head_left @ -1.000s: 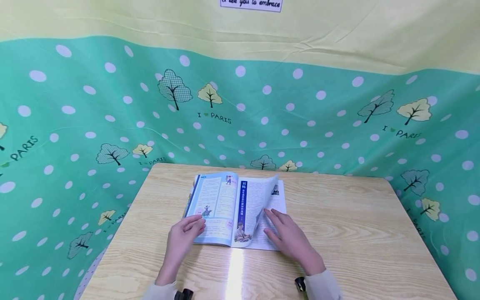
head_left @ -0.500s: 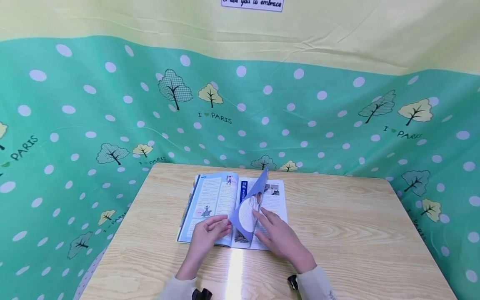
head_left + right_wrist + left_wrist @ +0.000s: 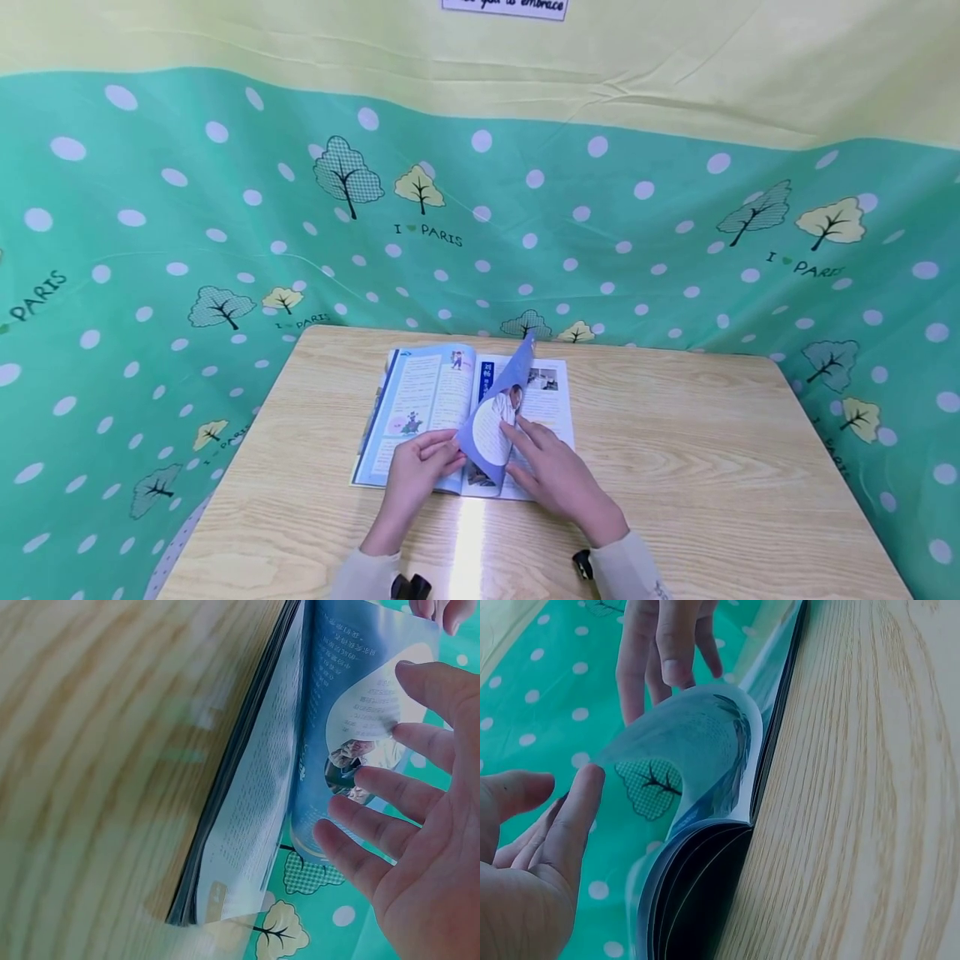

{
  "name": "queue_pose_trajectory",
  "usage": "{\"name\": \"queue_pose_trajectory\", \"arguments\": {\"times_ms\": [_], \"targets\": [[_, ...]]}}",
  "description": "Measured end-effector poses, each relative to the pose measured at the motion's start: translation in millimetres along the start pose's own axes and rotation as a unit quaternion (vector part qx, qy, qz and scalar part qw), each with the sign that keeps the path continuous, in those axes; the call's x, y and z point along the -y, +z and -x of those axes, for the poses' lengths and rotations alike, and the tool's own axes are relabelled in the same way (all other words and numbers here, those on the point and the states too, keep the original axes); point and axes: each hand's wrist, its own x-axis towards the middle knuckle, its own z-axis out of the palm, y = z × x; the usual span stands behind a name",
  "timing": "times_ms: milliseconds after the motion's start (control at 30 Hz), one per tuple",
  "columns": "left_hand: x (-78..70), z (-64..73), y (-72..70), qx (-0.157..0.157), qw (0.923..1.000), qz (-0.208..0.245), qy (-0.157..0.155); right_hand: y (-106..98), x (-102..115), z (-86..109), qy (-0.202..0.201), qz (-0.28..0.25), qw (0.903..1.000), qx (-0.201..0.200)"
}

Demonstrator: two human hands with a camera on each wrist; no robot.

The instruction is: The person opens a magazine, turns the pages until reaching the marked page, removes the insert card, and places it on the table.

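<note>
A magazine (image 3: pixel 423 392) lies open, its lifted leaf (image 3: pixel 491 425) curving up between my hands. One side of that leaf is blue, with a white rounded text area and a person's picture. My left hand (image 3: pixel 422 462) is at the leaf's lower left corner; in the left wrist view, its forefinger (image 3: pixel 585 799) meets the leaf's edge, with the thumb apart from it. My right hand (image 3: pixel 558 471) is over the right-hand page, its spread fingers (image 3: pixel 405 791) against or very near the leaf's blue side. Exact contact there cannot be told.
The magazine lies on a light wood-grain table (image 3: pixel 697 450). Behind and beside it hangs a green and cream cloth (image 3: pixel 645 242) with white dots and printed trees. Black straps (image 3: pixel 411 587) sit at the wrists near the pale sleeves.
My left hand has moved right from the left-hand page to the leaf's corner. The leaf has swung left and shows its blue side. My right hand has shifted slightly left.
</note>
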Motion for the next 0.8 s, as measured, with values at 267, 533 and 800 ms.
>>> {"name": "queue_pose_trajectory", "arguments": {"times_ms": [267, 533, 800], "targets": [[-0.9, -2.6, -3.0, -0.019, 0.9997, -0.017, 0.002, 1, 1, 1.4, 0.004, 0.003, 1.0, 0.006], [-7.7, -0.4, -21.5, -0.051, 0.9985, -0.018, 0.008, -5, -7, 12.8, 0.027, 0.008, 0.9994, 0.02], [-15.0, 6.2, -55.5, -0.108, 0.9939, -0.022, 0.0, -8, -22, 29.8, 0.043, 0.007, 0.9986, 0.029]]}}
